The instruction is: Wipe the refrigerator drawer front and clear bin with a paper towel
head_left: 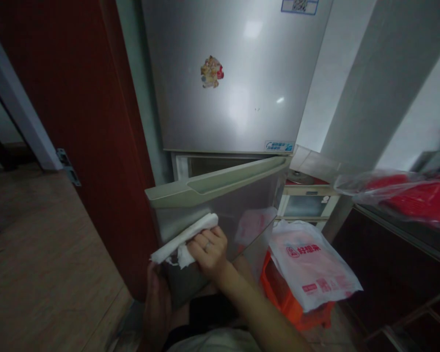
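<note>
My right hand [209, 248], with a ring on one finger, is closed on a crumpled white cloth [190, 236]. It presses the cloth against the front of the lower refrigerator door [254, 226], just below the pale green handle ledge [220, 182]. That door stands ajar, swung out towards me. Low at the door's left edge, my left hand [157, 289] rests with its fingers stretched upward, in shadow. The silver upper refrigerator door [231, 98] is closed and carries a cartoon sticker [211, 72].
A reddish-brown wooden door [106, 146] stands close on the left. At the right, a white plastic bag [313, 264] with red print lies over an orange crate [275, 288]. Behind is a small oven-like appliance [304, 204]. A red item in clear plastic [410, 195] lies on the counter.
</note>
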`<state>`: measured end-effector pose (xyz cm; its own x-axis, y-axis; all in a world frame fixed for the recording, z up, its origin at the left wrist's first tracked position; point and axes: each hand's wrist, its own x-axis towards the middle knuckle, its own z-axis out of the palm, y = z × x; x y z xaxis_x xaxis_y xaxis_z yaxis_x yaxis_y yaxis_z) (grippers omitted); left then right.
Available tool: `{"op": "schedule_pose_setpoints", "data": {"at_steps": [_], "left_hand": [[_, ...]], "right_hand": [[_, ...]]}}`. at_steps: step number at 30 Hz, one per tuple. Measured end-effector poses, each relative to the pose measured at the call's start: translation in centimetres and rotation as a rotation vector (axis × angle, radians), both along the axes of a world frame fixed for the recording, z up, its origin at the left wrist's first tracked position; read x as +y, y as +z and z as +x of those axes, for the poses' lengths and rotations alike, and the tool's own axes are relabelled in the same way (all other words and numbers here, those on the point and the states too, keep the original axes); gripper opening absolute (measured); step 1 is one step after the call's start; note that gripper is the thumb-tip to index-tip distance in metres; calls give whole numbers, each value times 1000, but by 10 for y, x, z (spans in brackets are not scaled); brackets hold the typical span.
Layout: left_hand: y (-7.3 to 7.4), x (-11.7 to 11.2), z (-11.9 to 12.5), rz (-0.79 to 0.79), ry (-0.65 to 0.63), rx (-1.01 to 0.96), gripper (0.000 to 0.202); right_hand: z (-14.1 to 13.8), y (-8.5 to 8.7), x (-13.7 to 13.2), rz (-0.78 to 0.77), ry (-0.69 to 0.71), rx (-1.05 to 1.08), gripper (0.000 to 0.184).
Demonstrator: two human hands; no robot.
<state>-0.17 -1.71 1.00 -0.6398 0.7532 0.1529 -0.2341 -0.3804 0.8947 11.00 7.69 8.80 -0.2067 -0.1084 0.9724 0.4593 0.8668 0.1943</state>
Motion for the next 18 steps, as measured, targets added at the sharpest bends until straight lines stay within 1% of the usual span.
{"op": "schedule_pose_setpoints", "data": {"at_steps": [2, 3, 4, 6, 9, 12, 15, 17, 18], "left_hand": [[6, 4, 4, 10, 0, -49, 49], [8, 6, 6, 13, -4, -84, 54], [9, 7, 7, 15, -6, -119, 58], [6, 9, 8, 12, -18, -165, 62], [-4, 7, 6, -10, -38, -160, 61], [-11, 2, 7, -53, -10, -133, 56], [-6, -4, 10, -84, 1, -116, 57], [0, -7, 13, -103, -11, -167, 65], [3, -8, 15, -113, -15, -197, 70]], "right_hand": [[17, -2, 21, -27, -22, 51, 47], [27, -4, 33, -64, -39, 96, 52], [38, -7, 45, -105, -62, 145, 56], [63, -14, 72, -202, -117, 234, 57], [106, -22, 115, -408, -226, 410, 51], [148, -23, 161, -615, -325, 622, 50], [187, -18, 204, -790, -395, 791, 49], [208, -13, 226, -897, -421, 851, 37], [217, -12, 234, -941, -430, 868, 34]]}}
